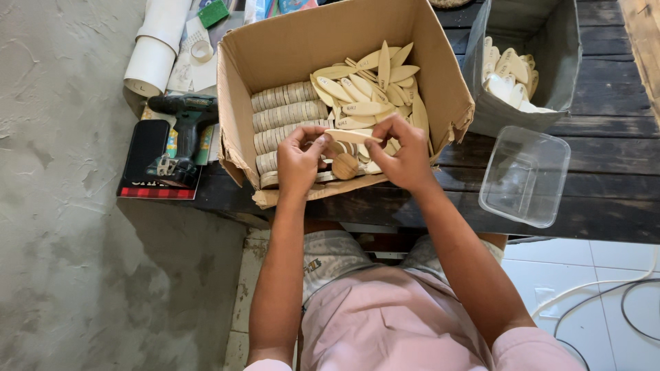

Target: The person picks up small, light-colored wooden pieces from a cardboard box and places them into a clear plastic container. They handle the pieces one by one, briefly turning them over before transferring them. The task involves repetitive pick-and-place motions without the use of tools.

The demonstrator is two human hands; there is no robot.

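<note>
Over the near edge of the cardboard box, the left hand and right hand pinch the ends of a leaf-shaped wooden piece, apparently mid-assembly above a round wooden disc, calling for careful alignment next.

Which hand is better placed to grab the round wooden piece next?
Left hand, probably. The round piece lies just beside its fingers; the right hand sits farther off, pinching the leaf-shaped piece.

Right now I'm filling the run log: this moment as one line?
left hand + right hand: both hold wooden leaf piece | over cardboard box | round wooden disc below
</note>
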